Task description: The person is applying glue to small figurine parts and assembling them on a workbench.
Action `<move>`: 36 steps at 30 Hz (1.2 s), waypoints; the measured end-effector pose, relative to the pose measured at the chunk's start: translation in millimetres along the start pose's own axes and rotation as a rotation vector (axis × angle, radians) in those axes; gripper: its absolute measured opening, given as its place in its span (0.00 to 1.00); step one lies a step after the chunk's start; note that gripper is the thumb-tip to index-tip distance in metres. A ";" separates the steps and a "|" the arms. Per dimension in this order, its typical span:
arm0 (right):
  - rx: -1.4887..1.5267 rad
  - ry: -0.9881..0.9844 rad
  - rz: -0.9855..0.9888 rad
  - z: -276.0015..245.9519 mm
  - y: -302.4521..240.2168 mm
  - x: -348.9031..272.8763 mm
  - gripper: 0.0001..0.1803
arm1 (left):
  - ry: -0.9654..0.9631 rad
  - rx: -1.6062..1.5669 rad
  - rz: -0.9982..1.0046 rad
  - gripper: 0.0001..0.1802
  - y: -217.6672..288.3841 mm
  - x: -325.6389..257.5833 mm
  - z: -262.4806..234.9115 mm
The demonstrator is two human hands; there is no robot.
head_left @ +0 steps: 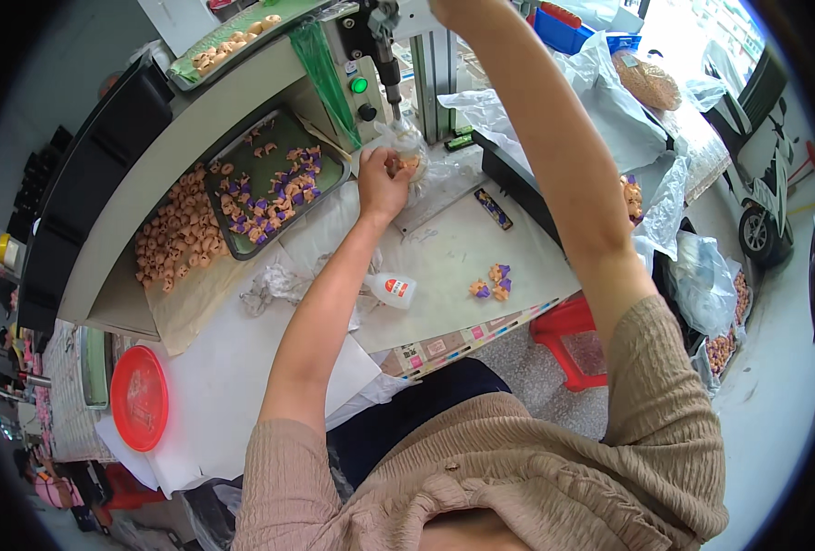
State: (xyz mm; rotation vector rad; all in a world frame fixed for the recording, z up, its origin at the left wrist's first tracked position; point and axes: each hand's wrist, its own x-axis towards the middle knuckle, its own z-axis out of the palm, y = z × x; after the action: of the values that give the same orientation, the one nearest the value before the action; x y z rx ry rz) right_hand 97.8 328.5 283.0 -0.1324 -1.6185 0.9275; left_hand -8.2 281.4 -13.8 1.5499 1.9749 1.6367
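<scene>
A small peach doll part (409,163) sits at the far side of the counter (453,266), in a bunch of clear plastic film (414,138) under the press spindle (390,75). It lies just right of the left grip (385,186), whose fingers curl against it; whether they pinch it or only steady it, I cannot tell. The spindle's long axis runs roughly upright, its tip above the film; the part's own long axis is too small to tell. The left grip is the nearer one: the right forearm (554,138) reaches far past the press, and its grip is beyond the view, so I cannot tell its state.

As for print, the white bottle (395,290) lying near the left forearm (320,317) bears a red label in lettering too small to make out. A dark oblong packet (493,209) to the right shows coloured print, also unreadable. The counter's near edge carries a printed strip (430,349) with characters and colour patches, and the round red lid (139,398) at left has faint raised marking.
</scene>
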 end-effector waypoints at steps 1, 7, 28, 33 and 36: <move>0.190 0.008 -0.051 -6.9 -14.4 -5.6 0.29 | 0.015 0.014 0.019 0.16 -2.6 0.6 1.4; 0.024 -0.236 -0.282 -50.2 -13.3 -93.0 0.14 | -0.044 0.050 0.051 0.14 -18.7 -2.8 -24.4; -0.554 -0.550 0.394 65.8 74.0 -341.8 0.25 | -0.056 -1.799 -0.722 0.19 20.2 -207.1 -205.3; -0.478 -0.466 0.486 67.4 64.6 -350.1 0.23 | 0.102 -1.690 -0.795 0.21 19.3 -228.2 -204.8; -0.356 -0.375 0.643 61.0 51.0 -349.9 0.22 | 0.153 -1.574 -0.868 0.22 17.6 -236.6 -200.3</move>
State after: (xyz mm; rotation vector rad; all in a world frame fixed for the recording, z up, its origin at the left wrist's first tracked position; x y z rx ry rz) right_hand 125.4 139.6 -20.8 -0.8026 -2.1355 1.1808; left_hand -21.0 -28.4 -31.0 -0.0333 0.5521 1.8731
